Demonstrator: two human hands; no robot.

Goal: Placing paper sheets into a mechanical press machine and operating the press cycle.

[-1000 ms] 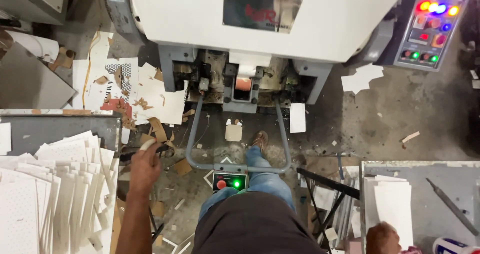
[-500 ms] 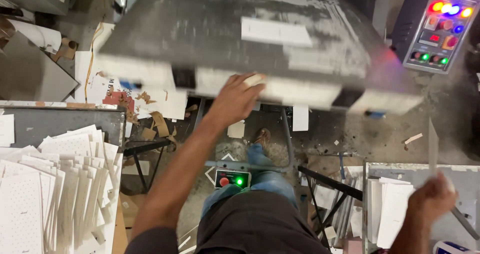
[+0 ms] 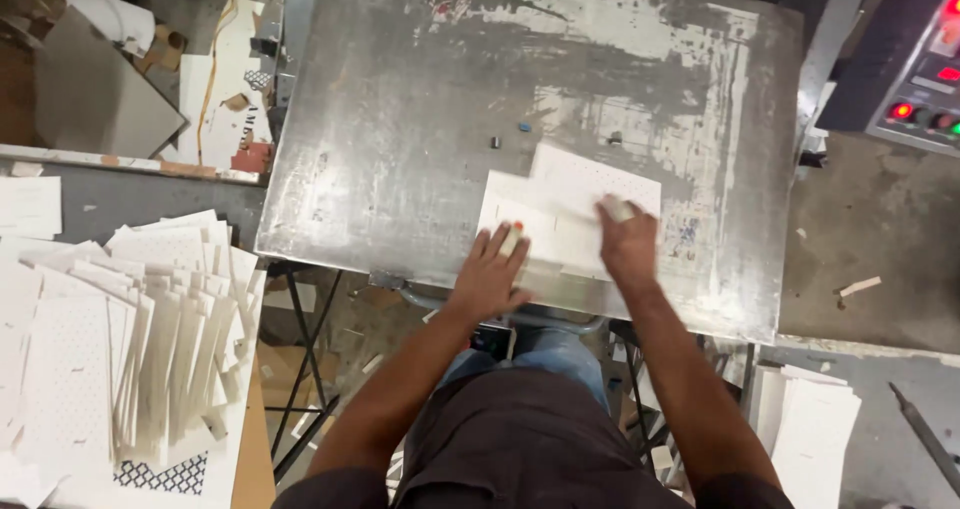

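Left hand [image 3: 492, 269] flat, fingers spread, palm down on the lower left corner of white perforated sheet [image 3: 568, 214], forearm running up from the bottom centre of the frame. Right hand [image 3: 628, 244] laid on the sheet's right part, fingers together and curled slightly, taped fingertip forward. Sheet lying at centre of the scuffed metal plate [image 3: 420, 119]. Fanned stack of white sheets [image 3: 130, 339] at lower left; control panel [image 3: 915, 69] at upper right.

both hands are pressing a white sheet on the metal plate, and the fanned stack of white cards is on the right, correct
Not quite. The head view shows the fanned stack on the left. The rest holds: left hand and right hand press the white sheet on the metal plate.
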